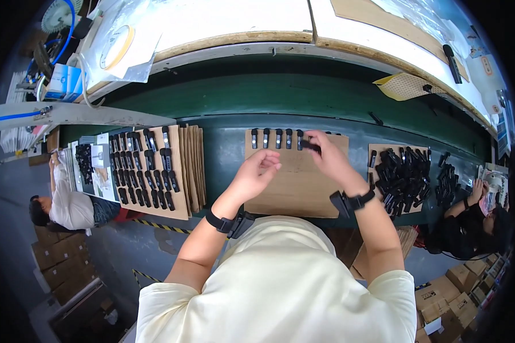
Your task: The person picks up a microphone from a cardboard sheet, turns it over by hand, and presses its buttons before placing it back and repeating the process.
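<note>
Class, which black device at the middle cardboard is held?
The slanted black device, gripped by the right hand; the other five lie in a row.

A factory workshop: a long green workbench (225, 150) runs beneath the fingers (273, 167), a co-worker (71, 204) far left, cardboard cartons (63, 260) stacked lower left.

No txt legible (too sm.)
</note>
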### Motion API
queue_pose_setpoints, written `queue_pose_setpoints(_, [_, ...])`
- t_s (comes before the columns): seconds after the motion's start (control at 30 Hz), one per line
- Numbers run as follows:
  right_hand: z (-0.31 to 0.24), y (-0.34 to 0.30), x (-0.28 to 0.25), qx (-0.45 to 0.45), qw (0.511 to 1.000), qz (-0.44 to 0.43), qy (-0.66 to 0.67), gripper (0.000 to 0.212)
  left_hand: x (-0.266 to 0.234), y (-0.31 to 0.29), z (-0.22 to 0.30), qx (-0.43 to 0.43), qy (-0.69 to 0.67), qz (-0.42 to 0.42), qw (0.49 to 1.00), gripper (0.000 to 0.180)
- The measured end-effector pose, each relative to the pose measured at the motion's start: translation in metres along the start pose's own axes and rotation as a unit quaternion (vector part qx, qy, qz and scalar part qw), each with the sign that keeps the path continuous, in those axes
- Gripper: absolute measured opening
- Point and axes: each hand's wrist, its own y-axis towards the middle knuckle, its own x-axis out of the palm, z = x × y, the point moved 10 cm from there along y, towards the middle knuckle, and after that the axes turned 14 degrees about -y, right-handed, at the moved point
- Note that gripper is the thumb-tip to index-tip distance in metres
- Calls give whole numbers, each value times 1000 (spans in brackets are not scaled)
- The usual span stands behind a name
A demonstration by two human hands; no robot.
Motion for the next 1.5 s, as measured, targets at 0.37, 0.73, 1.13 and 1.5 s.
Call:
queue_pose_setpoints(0.37, [-132,-75,-93,-110,986,128,10,44,51,-53,144,274,160,-84,945,29])
queue_pose_setpoints(0.73, [-181,-119,-126,-206,954,213,51,35,63,-105,191,387,139,-106,905,34])
queue_pose_setpoints(1.13, [-195,-137,-132,-236,939,247,50,36,67,-125,203,429,135,-97,888,31])
queue_pose_setpoints(1.5, [-191,-140,-135,-221,943,246,44,34,61,-119,193,388,97,-120,909,28])
